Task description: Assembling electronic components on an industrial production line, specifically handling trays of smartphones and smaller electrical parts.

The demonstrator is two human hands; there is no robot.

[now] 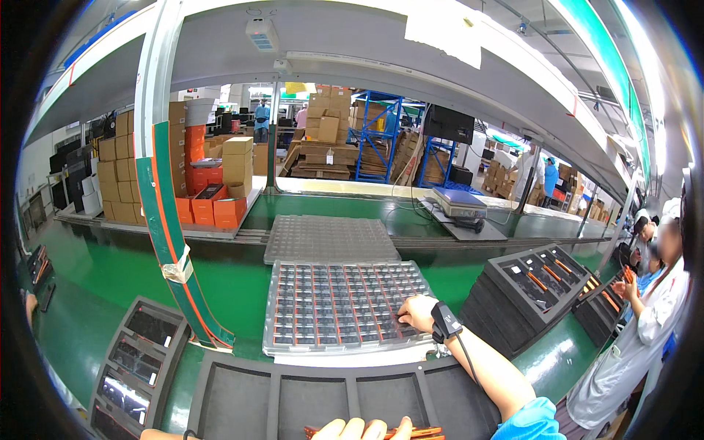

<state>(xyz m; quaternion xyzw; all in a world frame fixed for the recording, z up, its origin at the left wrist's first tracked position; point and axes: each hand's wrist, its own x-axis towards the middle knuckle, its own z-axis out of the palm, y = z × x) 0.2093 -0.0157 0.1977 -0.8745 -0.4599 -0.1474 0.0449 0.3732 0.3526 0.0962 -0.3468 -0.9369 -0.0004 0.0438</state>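
Observation:
A clear plastic tray (345, 304) of small compartments, filled with dark orange-edged parts, lies in front of me. My right hand (419, 314) reaches to its right side. Its fingers are bent together over one compartment; what they pinch is hidden. At the lower edge, my left hand (361, 430) is closed round several thin orange-edged pieces (422, 433), mostly cut off by the picture's edge. These are above a black foam tray (352, 370) with wide recesses. A dark band device (445, 323) with a cable sits on my right wrist.
Behind the parts tray lies another clear tray (330, 238). Stacked black foam trays (506, 293) stand at the right, another foam tray (139, 359) with dark panels at the left. A green-taped post (165, 198) rises left; a scale (458, 204) stands beyond. A co-worker (645, 330) works at far right.

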